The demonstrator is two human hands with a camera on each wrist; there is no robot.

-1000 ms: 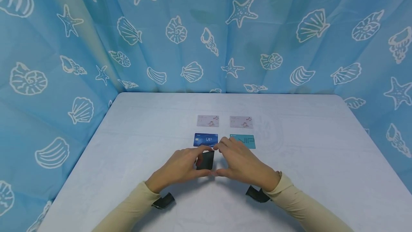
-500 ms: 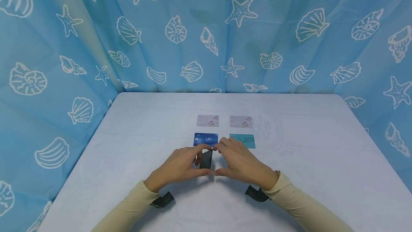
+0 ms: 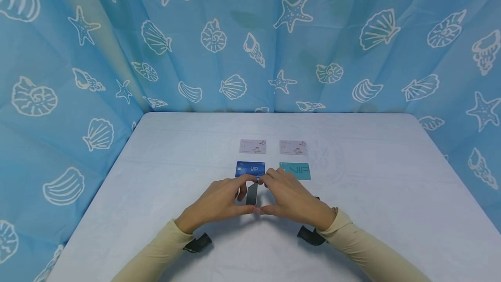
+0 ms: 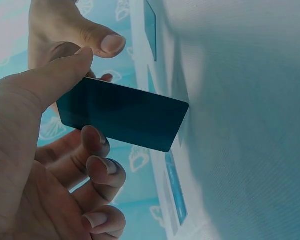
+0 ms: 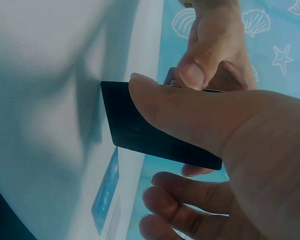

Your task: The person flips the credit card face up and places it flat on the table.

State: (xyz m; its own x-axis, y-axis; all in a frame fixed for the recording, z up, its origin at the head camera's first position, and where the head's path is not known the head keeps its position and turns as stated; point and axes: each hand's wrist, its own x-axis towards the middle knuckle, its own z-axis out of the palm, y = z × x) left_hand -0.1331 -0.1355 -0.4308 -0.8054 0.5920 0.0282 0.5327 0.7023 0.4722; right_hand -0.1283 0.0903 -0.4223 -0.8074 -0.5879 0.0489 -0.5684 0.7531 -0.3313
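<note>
A light-blue fabric curtain (image 3: 250, 16) printed with white shells and starfish hangs behind and beside a white, round-cornered table (image 3: 372, 164). Flat on it, a pale pinkish rectangular card (image 3: 252, 146) lies left of a matching pale card (image 3: 293, 147); nearer, a blue rectangular VIP card (image 3: 250, 168) lies left of a teal VIP card (image 3: 301, 171).

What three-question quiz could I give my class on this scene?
1. How many cards can be seen lying flat on the table in the head view?
2. True or false: in that view, the teal card lies to the right of the blue card.
3. What do the left hand and right hand hold between them: A) a pen; B) a dark card; C) a coin?
Key: 1. Four. 2. True. 3. B.
</note>
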